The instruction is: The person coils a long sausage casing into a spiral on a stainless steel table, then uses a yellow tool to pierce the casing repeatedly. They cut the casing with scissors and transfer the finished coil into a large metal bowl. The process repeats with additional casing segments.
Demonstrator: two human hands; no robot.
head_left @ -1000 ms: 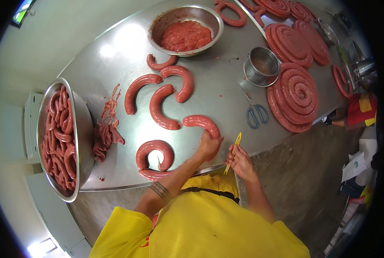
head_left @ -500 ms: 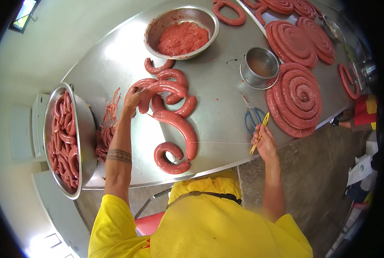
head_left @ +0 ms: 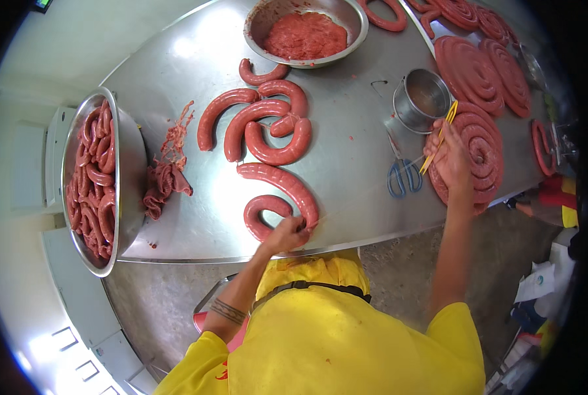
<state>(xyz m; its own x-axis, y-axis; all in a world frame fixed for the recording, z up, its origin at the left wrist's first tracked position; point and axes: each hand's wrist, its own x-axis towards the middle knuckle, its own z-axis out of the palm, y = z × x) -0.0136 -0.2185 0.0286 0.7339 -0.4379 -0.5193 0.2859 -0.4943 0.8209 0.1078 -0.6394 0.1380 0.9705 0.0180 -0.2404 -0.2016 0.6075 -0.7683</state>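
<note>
At your left, one round metal basin [head_left: 130,191], heaped with short sausages, stands by the end of the smooth metal table [head_left: 346,145]. Next comes one wrinkled, dark red heap [head_left: 165,189]. In the middle, the glossy, curved sausage links [head_left: 281,181] lie; your left hand [head_left: 287,236] is closed on them near the front edge. A wide stretch of bare metal separates them from one pair of blue-handled scissors [head_left: 400,172]. Your right hand [head_left: 452,158] grips one slim yellow needle [head_left: 450,113] above one spiral sausage coil [head_left: 486,158].
</note>
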